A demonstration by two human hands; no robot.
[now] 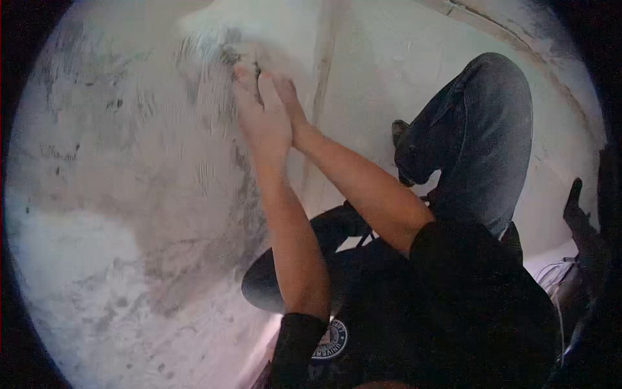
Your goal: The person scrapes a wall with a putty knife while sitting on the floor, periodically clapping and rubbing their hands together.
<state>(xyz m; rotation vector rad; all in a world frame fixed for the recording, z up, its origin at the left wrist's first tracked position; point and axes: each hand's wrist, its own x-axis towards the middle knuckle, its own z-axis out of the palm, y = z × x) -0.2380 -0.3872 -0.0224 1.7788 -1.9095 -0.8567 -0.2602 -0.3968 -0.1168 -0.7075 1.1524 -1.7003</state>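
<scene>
My left hand (264, 123) is stretched out against a grey, streaky plastered surface (142, 136), its fingers bent at the tips. My right hand (286, 97) lies close beside it, partly hidden behind the left. Both hands look closed around something at the fingertips. A thin dark line shows between the fingers, and what they hold is too blurred and hidden to name. Wet-looking ridges and dark smudges mark the surface around the fingertips.
A raised seam (321, 78) runs down beside the hands, with a smoother pale panel (363, 84) to its right. My bent knee in dark jeans (483, 129) is at the right. White cables (554, 275) lie at the lower right.
</scene>
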